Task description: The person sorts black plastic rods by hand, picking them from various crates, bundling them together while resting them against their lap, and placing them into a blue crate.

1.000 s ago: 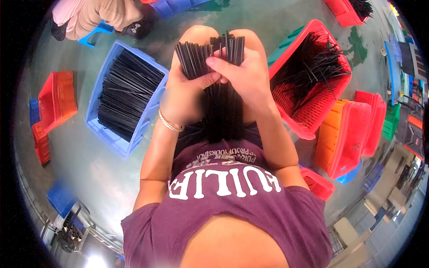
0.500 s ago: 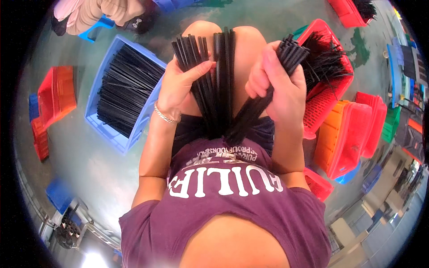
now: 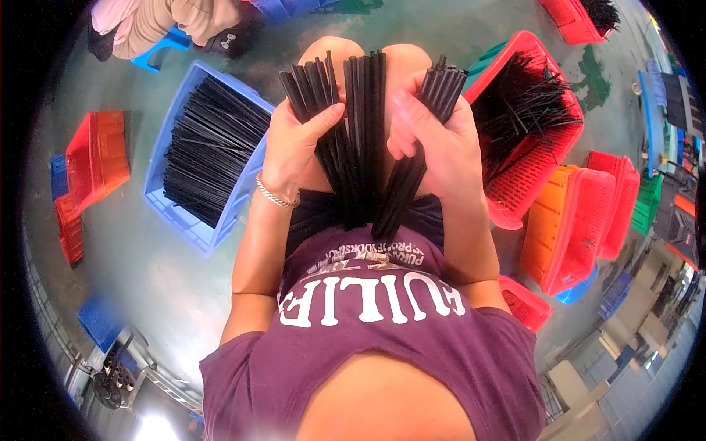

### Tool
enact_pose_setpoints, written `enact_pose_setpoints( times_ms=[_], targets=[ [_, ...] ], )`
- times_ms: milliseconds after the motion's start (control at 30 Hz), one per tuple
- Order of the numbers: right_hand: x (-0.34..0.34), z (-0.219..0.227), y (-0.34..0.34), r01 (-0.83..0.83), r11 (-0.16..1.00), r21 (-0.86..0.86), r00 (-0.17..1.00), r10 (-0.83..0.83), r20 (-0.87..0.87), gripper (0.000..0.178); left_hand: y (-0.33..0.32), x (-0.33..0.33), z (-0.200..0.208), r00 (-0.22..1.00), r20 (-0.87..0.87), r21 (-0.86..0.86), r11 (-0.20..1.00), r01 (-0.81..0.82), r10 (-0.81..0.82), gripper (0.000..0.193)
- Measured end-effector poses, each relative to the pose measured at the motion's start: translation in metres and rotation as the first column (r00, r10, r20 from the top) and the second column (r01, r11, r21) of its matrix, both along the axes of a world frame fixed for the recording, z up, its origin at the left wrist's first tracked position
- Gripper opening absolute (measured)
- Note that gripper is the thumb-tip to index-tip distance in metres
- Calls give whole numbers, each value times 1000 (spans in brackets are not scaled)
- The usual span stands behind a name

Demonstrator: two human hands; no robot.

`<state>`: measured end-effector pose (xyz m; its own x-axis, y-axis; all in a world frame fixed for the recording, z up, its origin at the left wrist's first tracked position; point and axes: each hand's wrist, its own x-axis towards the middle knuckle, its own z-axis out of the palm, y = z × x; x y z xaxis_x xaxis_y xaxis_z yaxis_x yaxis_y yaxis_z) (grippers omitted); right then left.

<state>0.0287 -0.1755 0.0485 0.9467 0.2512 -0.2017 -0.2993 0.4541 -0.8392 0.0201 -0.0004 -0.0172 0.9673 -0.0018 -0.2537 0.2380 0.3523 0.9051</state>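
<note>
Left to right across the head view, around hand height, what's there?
Orange-red plastic crate, light-blue rectangular plastic bin, left hand, middle bundle of thin black rods, right hand, red perforated plastic basket.

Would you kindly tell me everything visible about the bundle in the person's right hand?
The bundle is a tight bunch of slim, straight black sticks, perhaps plastic, though the material is uncertain. The right hand is closed around its upper part, with the stick ends jutting above the grip. It slants, upper end toward the person's right, lower end at the front of the purple shirt; whether they touch is unclear.
</note>
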Motion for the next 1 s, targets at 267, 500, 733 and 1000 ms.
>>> enact_pose_setpoints(
  times_ms=[267, 500, 733, 1000],
  targets=[
    [5, -9, 9, -53, 995, -81, 997, 57, 46, 13, -4, 0, 10, 999, -34, -47, 999, 19, -21, 35],
    [19, -31, 20, 27, 967, -253, 994, 0, 106, 16, -15, -4, 18, 1000, 18, 11, 1000, -6, 6, 27],
    [25, -42, 13, 29, 982, -189, 999, -24, 31, 19, -11, -3, 17, 999, -15, 94, 995, 31, -30, 35],
    [18, -37, 15, 113, 953, -280, 991, -89, 96, 24, -17, -2, 22, 1000, -12, 108, 994, 18, -17, 34]
  ],
)
